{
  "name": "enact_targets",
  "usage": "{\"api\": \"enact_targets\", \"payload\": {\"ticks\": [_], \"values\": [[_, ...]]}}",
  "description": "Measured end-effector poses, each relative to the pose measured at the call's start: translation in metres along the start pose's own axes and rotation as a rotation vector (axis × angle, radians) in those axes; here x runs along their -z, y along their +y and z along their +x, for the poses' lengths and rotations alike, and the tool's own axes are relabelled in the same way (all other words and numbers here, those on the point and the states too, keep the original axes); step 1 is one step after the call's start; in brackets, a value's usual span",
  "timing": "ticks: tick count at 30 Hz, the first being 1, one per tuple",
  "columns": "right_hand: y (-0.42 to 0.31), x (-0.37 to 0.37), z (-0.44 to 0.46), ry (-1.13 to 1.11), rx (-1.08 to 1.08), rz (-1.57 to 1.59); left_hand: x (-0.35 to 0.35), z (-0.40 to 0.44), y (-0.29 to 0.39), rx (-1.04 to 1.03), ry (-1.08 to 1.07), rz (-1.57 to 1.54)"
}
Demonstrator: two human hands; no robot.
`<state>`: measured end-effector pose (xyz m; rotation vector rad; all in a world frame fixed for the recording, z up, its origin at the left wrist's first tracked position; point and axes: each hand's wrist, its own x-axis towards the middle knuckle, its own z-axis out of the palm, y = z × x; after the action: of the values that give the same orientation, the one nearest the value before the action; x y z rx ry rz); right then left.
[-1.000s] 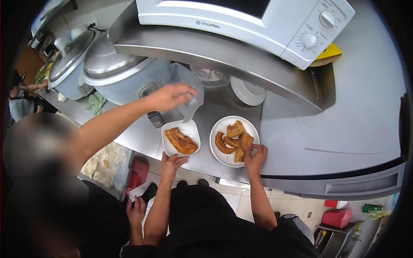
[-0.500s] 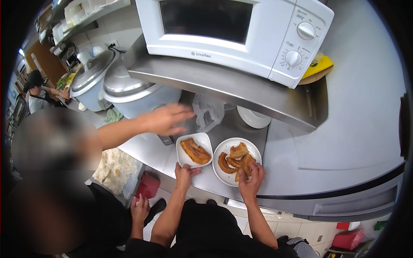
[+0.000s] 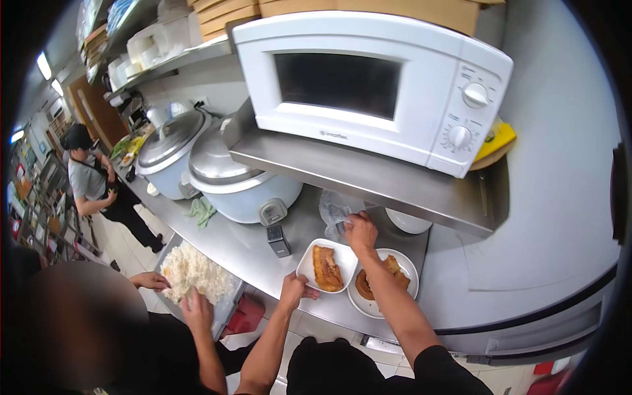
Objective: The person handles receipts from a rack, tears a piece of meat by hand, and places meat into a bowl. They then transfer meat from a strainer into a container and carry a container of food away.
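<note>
My left hand (image 3: 294, 291) grips the near-left edge of a small square white dish (image 3: 305, 265), thumb at the rim and fingers underneath. Browned fried pork pieces (image 3: 326, 268) lie in that dish. Stretched forward over the counter, my right hand (image 3: 361, 235) has its fingers bent closed on the edge of a clear plastic bag (image 3: 334, 209). Below my right forearm is a round white plate (image 3: 364, 308) with more fried pork (image 3: 395, 268), partly covered by the arm.
A white microwave (image 3: 368, 92) stands on a steel shelf (image 3: 368, 187) above the counter. Two large rice cookers (image 3: 247, 194) and a small black box (image 3: 278, 241) are to the left. A co-worker's hands (image 3: 197, 313) are at a tub of rice (image 3: 197, 273). Another person (image 3: 99, 181) stands farther back.
My right hand has left the pork on the round plate and moved forward to the plastic bag. The co-worker's outstretched arm has drawn back to the rice. My view has tilted up.
</note>
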<state>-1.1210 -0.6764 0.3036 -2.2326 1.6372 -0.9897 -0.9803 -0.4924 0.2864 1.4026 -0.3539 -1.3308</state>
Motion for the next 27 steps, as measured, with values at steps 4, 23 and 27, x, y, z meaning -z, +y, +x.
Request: {"api": "enact_targets", "payload": {"ticks": [4, 23, 27], "values": [[-0.012, 0.019, -0.005, -0.157, 0.215, 0.268, -0.001, 0.031, 0.004, 0.029, -0.154, 0.070], [-0.022, 0.016, -0.049, -0.317, 0.271, 0.299, -0.040, 0.092, 0.002, -0.105, -0.105, -0.352], [-0.049, -0.002, -0.037, -0.303, 0.269, 0.123, -0.050, 0.102, -0.016, -0.283, -0.052, -0.138]]}}
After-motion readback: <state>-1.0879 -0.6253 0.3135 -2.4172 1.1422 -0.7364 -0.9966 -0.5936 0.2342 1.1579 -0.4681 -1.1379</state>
